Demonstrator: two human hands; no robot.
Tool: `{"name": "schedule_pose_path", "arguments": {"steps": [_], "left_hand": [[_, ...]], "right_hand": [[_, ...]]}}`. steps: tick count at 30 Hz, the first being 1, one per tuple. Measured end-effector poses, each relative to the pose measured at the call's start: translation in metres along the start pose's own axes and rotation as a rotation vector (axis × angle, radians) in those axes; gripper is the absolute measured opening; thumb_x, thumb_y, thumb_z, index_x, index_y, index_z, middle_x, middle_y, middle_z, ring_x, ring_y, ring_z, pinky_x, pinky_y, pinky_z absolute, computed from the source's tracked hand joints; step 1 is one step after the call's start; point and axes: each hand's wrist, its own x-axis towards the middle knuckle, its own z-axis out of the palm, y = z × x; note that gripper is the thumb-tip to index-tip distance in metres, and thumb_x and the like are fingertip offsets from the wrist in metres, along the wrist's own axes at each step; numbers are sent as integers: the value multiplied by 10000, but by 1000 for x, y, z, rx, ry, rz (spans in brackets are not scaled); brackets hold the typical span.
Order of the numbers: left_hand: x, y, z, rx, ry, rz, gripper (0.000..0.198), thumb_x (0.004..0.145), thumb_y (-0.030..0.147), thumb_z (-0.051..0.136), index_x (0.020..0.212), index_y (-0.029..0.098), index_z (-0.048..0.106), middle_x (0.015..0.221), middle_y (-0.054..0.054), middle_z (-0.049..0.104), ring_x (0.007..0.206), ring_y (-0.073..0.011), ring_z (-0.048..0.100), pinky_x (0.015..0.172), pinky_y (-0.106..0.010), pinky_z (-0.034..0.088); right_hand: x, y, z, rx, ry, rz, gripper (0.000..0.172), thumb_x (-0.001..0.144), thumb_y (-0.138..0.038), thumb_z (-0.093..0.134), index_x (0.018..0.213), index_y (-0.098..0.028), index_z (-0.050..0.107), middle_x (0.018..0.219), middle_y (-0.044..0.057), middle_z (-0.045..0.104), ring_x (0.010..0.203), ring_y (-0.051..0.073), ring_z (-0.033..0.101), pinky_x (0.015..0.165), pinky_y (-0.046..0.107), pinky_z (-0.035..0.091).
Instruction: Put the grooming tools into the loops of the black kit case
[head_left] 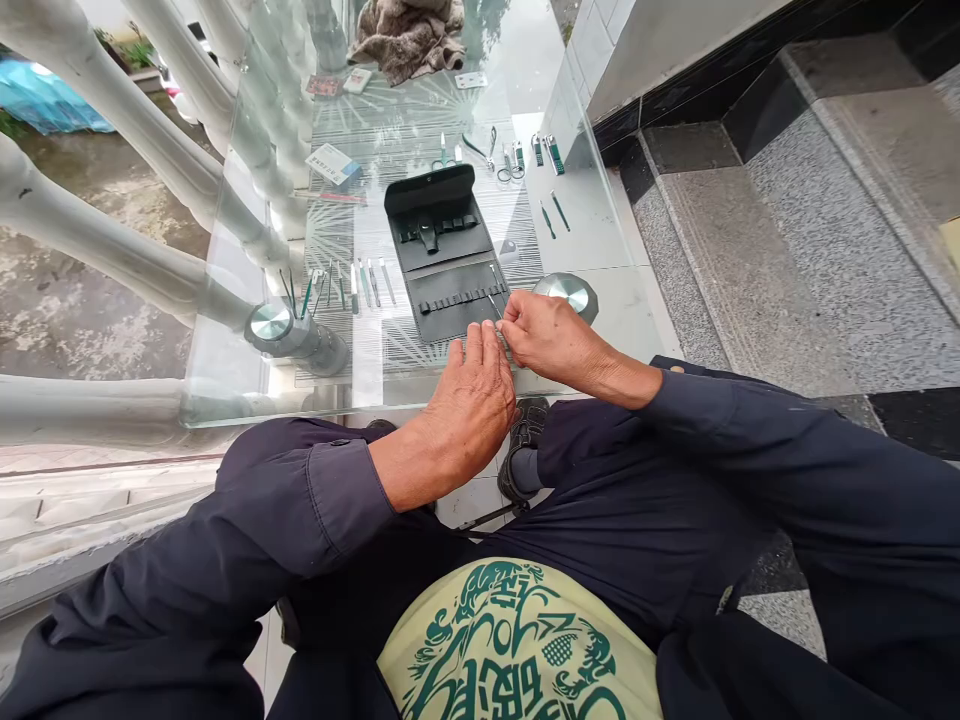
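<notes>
At the near edge of the glass counter (600,230), seen from above over dark-sleeved arms and knees: two bare hands meeting just below an open black tool case (447,255); left hand (469,400) lying palm down, fingers loosely curled toward the case's near right corner, whether holding anything cannot be told; right hand (551,335) pinched closed at thumb and forefinger on what looks like a thin metal tool (494,305), its shaft slanting up over the case's lower flap with its row of elastic loops.

Step in hand, judged from the pose: handling one slim tool right at the case's lower right corner, either seating it in a loop or drawing it free; next move calling for a steady fingertip grip and fine aim along the narrow loops, with the left hand holding the flap flat.

Elsewhere on the counter: a row of green-handled tools (337,285) left of the case, near the left edge; scissors and clippers (510,155) beyond it; two more thin tools (553,215) toward the right edge; a crumpled brown cloth (409,35) at the far end.
</notes>
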Motion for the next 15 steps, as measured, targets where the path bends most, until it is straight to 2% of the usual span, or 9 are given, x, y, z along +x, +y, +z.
{"name": "schedule_pose_path", "arguments": {"steps": [5,10,15], "left_hand": [[1,-4,-1,-15,-2,29,763,932,405,528,1436,-128,315,1513,-358,274,1437,-439,259,1153,-523,272],[2,-8,-1,-41,-27,73,844,900,414,554,1439,-164,260,1511,-386,240,1446,-452,226,1155,-545,275],[3,-9,0,-31,-23,59,828,914,421,515,1435,-170,260,1513,-374,251,1457,-428,220,1165,-531,277]], "right_hand": [[4,-1,-2,158,-124,99,135,905,-232,462,773,-204,475,546,-7,604,475,117,498,528,250,349],[4,0,4,-200,44,-85,113,927,-228,438,830,-191,481,672,48,618,576,156,509,563,285,298],[-2,-4,3,-453,16,-93,197,965,-296,387,972,-155,524,801,108,668,687,213,582,587,311,273]]}}
